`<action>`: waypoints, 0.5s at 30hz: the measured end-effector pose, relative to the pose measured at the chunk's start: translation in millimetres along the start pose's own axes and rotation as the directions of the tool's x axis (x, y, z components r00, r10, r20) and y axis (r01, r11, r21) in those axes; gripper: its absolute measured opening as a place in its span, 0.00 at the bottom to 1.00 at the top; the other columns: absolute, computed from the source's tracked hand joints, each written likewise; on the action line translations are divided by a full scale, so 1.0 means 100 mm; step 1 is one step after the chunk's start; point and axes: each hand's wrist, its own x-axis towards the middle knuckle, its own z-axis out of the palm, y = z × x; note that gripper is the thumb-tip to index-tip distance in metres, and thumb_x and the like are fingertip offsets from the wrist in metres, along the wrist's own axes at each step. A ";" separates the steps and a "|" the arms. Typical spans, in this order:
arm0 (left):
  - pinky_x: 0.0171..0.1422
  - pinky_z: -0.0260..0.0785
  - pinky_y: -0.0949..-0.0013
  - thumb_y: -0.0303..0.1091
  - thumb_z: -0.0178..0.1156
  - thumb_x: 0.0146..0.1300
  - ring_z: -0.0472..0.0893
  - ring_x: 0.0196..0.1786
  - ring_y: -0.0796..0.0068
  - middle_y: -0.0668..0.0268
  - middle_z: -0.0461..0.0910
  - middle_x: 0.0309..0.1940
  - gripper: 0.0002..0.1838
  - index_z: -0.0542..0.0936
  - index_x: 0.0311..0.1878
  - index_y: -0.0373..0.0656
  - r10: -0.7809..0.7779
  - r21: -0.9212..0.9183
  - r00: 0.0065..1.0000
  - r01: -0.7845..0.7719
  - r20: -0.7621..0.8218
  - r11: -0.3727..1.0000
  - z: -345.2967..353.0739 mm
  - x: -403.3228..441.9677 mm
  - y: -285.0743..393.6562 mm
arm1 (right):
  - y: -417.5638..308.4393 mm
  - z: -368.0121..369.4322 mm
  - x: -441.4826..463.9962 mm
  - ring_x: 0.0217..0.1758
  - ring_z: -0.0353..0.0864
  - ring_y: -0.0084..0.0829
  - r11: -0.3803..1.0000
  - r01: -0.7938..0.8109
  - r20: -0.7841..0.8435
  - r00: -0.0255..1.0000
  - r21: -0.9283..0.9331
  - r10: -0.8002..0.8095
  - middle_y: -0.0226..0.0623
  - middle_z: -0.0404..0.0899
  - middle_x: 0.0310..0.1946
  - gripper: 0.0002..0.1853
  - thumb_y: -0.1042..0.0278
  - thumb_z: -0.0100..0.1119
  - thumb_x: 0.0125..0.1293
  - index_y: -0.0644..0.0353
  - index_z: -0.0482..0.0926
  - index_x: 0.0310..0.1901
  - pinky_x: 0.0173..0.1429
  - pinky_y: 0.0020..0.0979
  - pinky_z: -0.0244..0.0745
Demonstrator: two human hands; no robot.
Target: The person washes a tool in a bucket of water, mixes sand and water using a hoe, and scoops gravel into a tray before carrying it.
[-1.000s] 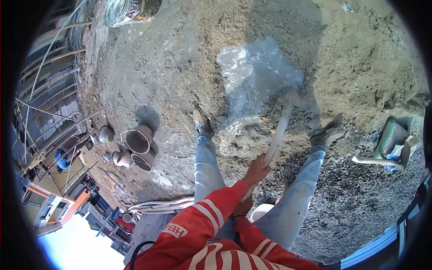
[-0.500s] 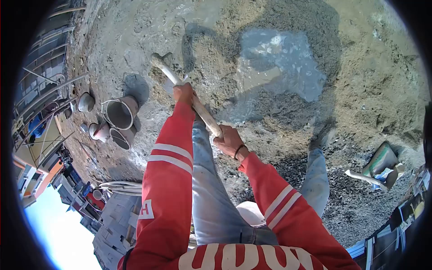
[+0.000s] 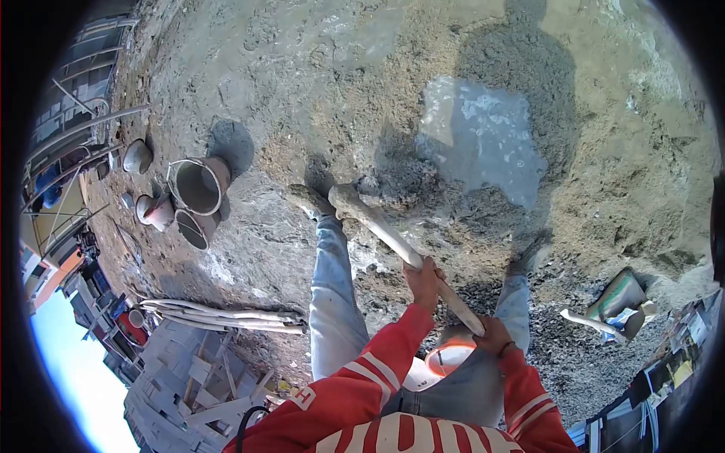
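My left hand [image 3: 423,284] is wrapped round the middle of the wooden handle of a hoe [image 3: 390,237]. Farther back, my right hand [image 3: 495,334] grips the handle's end, close to my right thigh. The hoe's thick head end is low over the ground near my left foot [image 3: 306,198]; its blade is mostly out of sight. Just beyond it lies a dark heap of wet gravel mix [image 3: 408,178]. A pool of grey water [image 3: 491,140] spreads over the mix ahead, partly under my shadow.
Several buckets, including a large one [image 3: 199,186], stand at the left. Pale hoses or poles [image 3: 226,317] lie nearer, beside stacked blocks [image 3: 174,377]. At the right is an opened sack [image 3: 618,296] with a pale handle [image 3: 589,322]. A white-and-orange container [image 3: 450,358] sits between my legs.
Both hands have drawn the hoe back toward my body and to the right. Its head end has come from beyond my left foot to beside it.
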 end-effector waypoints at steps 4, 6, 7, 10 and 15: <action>0.17 0.67 0.69 0.24 0.55 0.62 0.68 0.15 0.76 0.66 0.68 0.23 0.13 0.60 0.44 0.44 0.220 0.013 0.974 -0.220 -0.061 0.975 0.18 0.21 0.79 | -0.43 -0.02 0.66 0.37 0.81 0.52 0.987 0.132 -0.008 0.991 -0.090 -0.134 0.49 0.82 0.31 0.19 0.61 0.64 0.50 0.52 0.78 0.46 0.44 0.49 0.76; 0.16 0.65 0.70 0.25 0.55 0.60 0.69 0.15 0.77 0.66 0.67 0.20 0.10 0.63 0.38 0.40 0.444 0.192 0.893 -0.424 -0.077 0.885 0.24 0.58 1.32 | -0.86 0.10 1.13 0.35 0.81 0.53 0.985 0.174 -0.045 0.984 -0.007 -0.174 0.50 0.81 0.30 0.21 0.61 0.64 0.51 0.55 0.76 0.48 0.42 0.49 0.76; 0.16 0.68 0.70 0.25 0.54 0.59 0.71 0.15 0.75 0.64 0.69 0.21 0.13 0.62 0.44 0.38 0.491 0.265 0.871 -0.469 -0.018 0.842 0.10 1.06 1.50 | -0.95 0.27 1.42 0.35 0.81 0.53 0.971 0.239 -0.069 0.969 0.020 -0.237 0.52 0.81 0.29 0.22 0.61 0.64 0.51 0.58 0.75 0.48 0.41 0.48 0.76; 0.15 0.64 0.66 0.32 0.57 0.56 0.71 0.13 0.71 0.62 0.69 0.14 0.11 0.66 0.28 0.37 0.503 0.552 0.864 -0.411 -0.018 0.726 0.28 1.80 2.13 | -1.57 0.37 1.91 0.36 0.81 0.54 0.922 0.258 -0.128 0.965 0.289 -0.230 0.54 0.81 0.30 0.21 0.63 0.61 0.54 0.63 0.75 0.48 0.41 0.45 0.77; 0.21 0.68 0.58 0.31 0.54 0.54 0.75 0.17 0.64 0.58 0.72 0.16 0.10 0.70 0.32 0.32 0.118 0.658 0.991 -0.131 0.065 0.741 0.66 2.12 1.59 | -1.60 0.05 1.61 0.36 0.83 0.51 0.912 0.055 -0.160 0.987 0.406 0.011 0.54 0.81 0.28 0.15 0.64 0.61 0.53 0.67 0.78 0.38 0.41 0.43 0.75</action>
